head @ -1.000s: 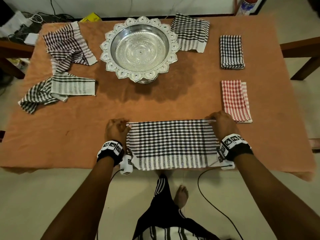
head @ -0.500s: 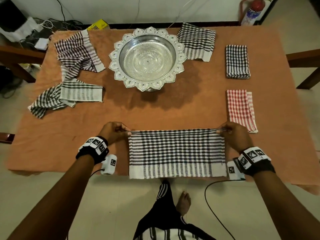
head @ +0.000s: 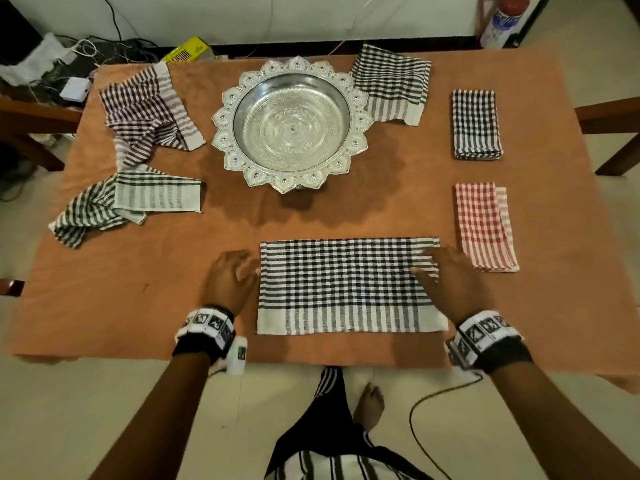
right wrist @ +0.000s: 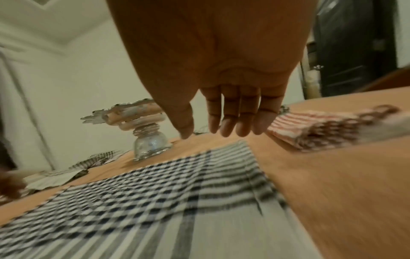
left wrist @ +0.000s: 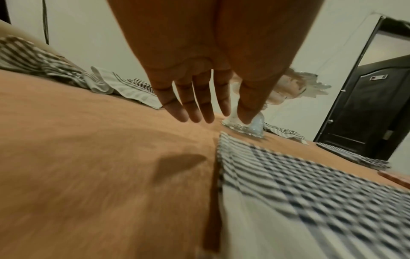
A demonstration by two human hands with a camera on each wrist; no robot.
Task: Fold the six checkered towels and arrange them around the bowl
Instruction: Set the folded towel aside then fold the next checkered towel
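Hands released: my left hand [head: 228, 278] and right hand [head: 446, 278], fingers now straight and empty, flank the half-folded towel [head: 343, 285] at the bench's [head: 311, 216] 6 o'clock; no legible writing.

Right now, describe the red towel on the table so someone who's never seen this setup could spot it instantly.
Find the silver bowl at the far middle of the brown table, then look along the table's right side. Two folded towels lie there; the red checkered towel is the nearer one, just beyond the right hand. It is the only red one; every other towel is dark-checked.
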